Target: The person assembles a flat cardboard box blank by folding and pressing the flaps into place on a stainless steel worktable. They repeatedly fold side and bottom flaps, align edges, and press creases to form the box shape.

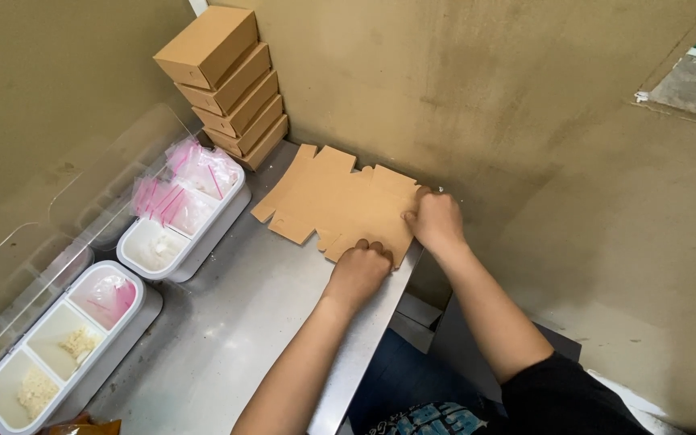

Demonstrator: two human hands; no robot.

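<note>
A flat, unfolded brown cardboard box blank point(336, 201) lies on the metal table point(235, 338) near its right edge. My left hand point(358, 270) rests on the blank's near edge with fingers curled under, gripping it. My right hand point(437, 219) pinches the blank's right edge close to the wall. A stack of several folded brown boxes point(231, 84) leans in the far corner, beyond the blank.
Two white divided trays stand at the left: the far one point(183, 217) holds small clear bags with pink strips, the near one point(66, 342) holds pale crumbly pieces. Clear lids lean against the left wall. Tan walls enclose the table's back and right.
</note>
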